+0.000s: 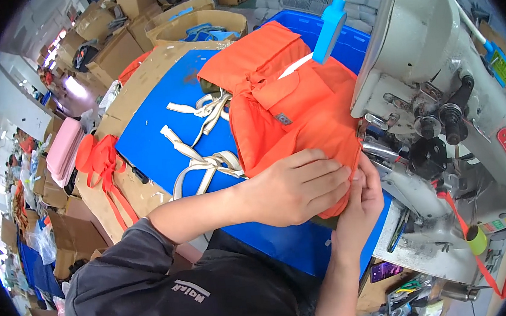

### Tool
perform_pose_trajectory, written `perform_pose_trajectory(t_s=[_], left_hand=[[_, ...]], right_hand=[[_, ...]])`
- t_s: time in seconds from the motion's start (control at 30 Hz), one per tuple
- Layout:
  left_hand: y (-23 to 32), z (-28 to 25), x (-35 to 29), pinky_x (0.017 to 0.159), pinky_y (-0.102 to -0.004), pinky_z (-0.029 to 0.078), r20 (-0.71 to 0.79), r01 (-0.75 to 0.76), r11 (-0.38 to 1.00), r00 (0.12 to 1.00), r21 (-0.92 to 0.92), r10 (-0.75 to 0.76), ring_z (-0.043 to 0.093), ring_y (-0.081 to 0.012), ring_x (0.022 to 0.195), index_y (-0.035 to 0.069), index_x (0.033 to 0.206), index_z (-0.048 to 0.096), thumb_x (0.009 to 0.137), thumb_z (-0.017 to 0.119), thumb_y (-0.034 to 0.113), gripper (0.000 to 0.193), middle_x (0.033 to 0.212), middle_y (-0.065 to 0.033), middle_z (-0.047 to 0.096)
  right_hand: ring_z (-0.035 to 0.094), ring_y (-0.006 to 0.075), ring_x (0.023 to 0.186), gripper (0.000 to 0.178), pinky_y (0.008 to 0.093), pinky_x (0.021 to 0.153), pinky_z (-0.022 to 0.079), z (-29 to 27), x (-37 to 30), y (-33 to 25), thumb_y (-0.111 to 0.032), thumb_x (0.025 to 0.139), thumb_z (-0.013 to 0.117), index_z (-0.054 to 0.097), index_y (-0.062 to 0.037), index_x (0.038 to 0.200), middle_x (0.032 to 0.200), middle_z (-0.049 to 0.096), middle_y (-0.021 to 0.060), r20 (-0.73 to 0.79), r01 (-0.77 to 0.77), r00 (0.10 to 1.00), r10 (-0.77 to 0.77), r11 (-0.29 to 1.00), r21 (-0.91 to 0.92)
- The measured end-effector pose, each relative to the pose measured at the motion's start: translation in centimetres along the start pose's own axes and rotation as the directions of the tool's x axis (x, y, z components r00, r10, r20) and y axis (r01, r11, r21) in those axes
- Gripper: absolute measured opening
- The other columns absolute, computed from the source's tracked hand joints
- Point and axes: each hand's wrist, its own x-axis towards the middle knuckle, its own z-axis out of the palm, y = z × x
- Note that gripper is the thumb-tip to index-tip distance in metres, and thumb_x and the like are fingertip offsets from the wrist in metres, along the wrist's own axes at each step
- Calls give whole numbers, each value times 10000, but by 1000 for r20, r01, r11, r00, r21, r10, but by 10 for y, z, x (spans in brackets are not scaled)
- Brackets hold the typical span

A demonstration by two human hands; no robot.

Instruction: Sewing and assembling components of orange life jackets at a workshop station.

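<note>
An orange life jacket [296, 106] with a flap pocket and white straps [202, 162] is spread over the blue tabletop [160, 127]. Its right edge reaches up to the needle area of a grey sewing machine [417, 35]. My left hand [300, 187] lies across the near part of the jacket, fingers bent and closed on the cloth close to that edge. Right beside it, my right hand [362, 199] pinches the same edge between thumb and fingers. The fingertips of the two hands almost meet, and the fabric under them is partly hidden.
Red-orange webbing [106, 162] lies on the cardboard-covered left side of the table. A blue crate [351, 41] stands behind the jacket. A red strap [467, 229] hangs from the machine, and a phone [386, 271] rests below the table's right edge. Cardboard boxes [114, 56] crowd the far left.
</note>
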Motion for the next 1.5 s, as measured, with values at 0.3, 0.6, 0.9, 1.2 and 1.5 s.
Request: perform_pose_trajectory(t_s=[0.3, 0.6, 0.9, 1.2, 1.5], left_hand=[[12, -7, 4, 844, -332, 468, 152, 519, 647, 831, -559, -536, 568, -252, 983, -50, 955, 663, 790, 617, -40, 172, 1053, -106, 540], [-2, -12, 4, 871, -263, 399, 414, 574, 120, 704, -810, -577, 530, -135, 998, -76, 1003, 613, 984, 469, 88, 220, 1093, -72, 556], [11, -13, 5, 825, -274, 439, 225, 604, 432, 719, -670, -657, 557, -162, 951, -24, 1018, 668, 846, 647, 13, 177, 1037, -73, 550], [18, -14, 3, 628, -285, 454, 130, 524, 707, 836, -476, -532, 590, -239, 725, -2, 1059, 676, 714, 701, -18, 346, 795, -91, 550], [-8, -30, 5, 713, -225, 477, 689, 636, -315, 506, -704, -519, 581, -54, 844, -48, 1138, 633, 950, 590, 138, 268, 985, -23, 670]], right_hand=[[550, 47, 803, 246, 178, 717, 436, -6, -30, -8, -38, 960, 547, 540, 27, 1197, 930, 618, 28, 41, -51, 998, 51, 999, -14], [530, 39, 731, 214, 185, 635, 428, -7, -32, -9, -37, 953, 550, 582, 55, 1144, 838, 634, 41, 58, 87, 995, -76, 976, -201], [506, 32, 655, 252, 186, 577, 408, -6, -37, -14, -32, 950, 540, 567, 67, 1180, 750, 620, 28, 81, 40, 996, -20, 969, -243], [447, 10, 576, 287, 175, 499, 340, -8, -37, -16, -73, 971, 527, 555, 29, 1237, 724, 575, -24, 96, -19, 995, 37, 983, -183], [448, 11, 569, 286, 169, 496, 347, -8, -35, -22, -120, 979, 540, 560, 14, 1231, 744, 597, -21, 104, -98, 989, 109, 989, -110]])
